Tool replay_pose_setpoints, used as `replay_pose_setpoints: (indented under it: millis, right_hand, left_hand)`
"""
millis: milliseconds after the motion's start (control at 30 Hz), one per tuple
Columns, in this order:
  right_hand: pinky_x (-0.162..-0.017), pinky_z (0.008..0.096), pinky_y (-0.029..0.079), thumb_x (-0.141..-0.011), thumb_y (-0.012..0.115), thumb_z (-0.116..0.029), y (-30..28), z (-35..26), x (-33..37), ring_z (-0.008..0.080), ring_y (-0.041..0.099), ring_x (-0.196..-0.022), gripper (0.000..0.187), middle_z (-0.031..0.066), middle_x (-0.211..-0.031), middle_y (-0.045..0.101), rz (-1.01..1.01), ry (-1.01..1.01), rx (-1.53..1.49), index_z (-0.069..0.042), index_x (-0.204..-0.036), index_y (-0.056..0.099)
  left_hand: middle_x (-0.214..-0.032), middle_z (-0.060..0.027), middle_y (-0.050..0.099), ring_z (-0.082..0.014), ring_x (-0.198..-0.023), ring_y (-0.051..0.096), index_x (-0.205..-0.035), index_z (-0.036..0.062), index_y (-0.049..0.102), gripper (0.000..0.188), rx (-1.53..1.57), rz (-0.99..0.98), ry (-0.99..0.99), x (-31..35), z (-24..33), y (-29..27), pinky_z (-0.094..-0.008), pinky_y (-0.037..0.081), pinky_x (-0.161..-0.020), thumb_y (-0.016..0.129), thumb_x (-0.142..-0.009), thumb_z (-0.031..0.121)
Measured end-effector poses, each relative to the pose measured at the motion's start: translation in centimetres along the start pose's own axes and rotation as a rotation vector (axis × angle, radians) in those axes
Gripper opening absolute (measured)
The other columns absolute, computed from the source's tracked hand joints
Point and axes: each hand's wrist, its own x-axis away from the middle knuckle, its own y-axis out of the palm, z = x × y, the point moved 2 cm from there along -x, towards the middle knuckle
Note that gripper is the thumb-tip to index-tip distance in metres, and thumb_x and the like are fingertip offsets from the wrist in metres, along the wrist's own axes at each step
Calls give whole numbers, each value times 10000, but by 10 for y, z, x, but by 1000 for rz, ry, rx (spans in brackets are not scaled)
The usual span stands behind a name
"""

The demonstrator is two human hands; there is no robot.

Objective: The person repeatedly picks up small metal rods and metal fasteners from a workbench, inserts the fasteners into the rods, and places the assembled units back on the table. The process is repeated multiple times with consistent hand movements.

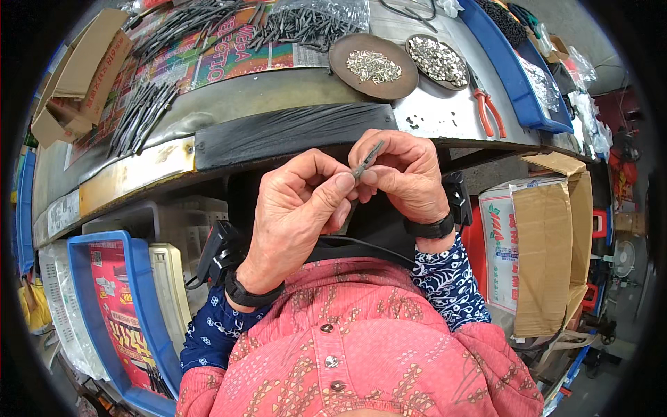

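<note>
Both hands raised close to chest, just below bench edge (292,132), working one small item between them. Left hand (299,208): fingers curled in, thumb and forefinger pinched on lower end of a thin grey metal strip (367,160). Right hand (406,174): fingers closed round the strip's mid part, upper end sticking out above fingertips, tilted up and to the right. Judged step: fitting or adjusting something at the strip's lower end, fine pinch work; whether a second small part sits between the fingertips can't tell, hidden by thumbs. Next move would call for steady grip w/ right hand, small precise pressure from left, no twist. Strip itself: narrow, flat, dull grey, approx. straight, looks stiff; surface detail too small to read. On bench, well apart from hands: two round dishes, brown dish (373,67) w/ small silvery pieces, grey dish (438,61) w/ similar bits; orange-handled pliers (488,110) beside them; bundles of dark rods (142,115) at left.
</note>
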Motion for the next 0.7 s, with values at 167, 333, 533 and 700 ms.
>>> replay_pose_setpoints:
  millis: [167,333,533,700]
  right_hand:
    - [-618,219,502,-852,669,2,0,0,0,116,615,-722,96,52,-843,622,2,18,-15,41,-926,622]
    - [-616,220,503,-852,668,4,0,0,-1,120,621,-725,92,53,-840,622,-11,-3,-11,42,-923,624]
    - [-620,223,508,-844,670,16,1,0,0,121,619,-729,90,51,-864,613,-6,-6,-14,42,-920,628]
    - [-625,226,512,-841,656,39,2,-1,1,117,616,-737,80,46,-880,606,4,10,39,45,-916,630]
  left_hand:
    - [-737,-43,613,-39,-549,465,-907,-31,597,156,-4,43,19,0,0,3,-191,334,-468,592,-954,118]
    - [-749,-43,619,-36,-553,464,-905,-29,601,155,-12,42,6,1,1,3,-194,337,-471,594,-953,118]
    - [-770,-48,633,-34,-560,468,-897,-20,609,171,0,42,11,0,2,3,-192,348,-483,608,-949,142]
    - [-756,-41,625,-36,-555,468,-889,-15,610,180,12,45,-10,-1,1,1,-190,350,-485,609,-950,154]
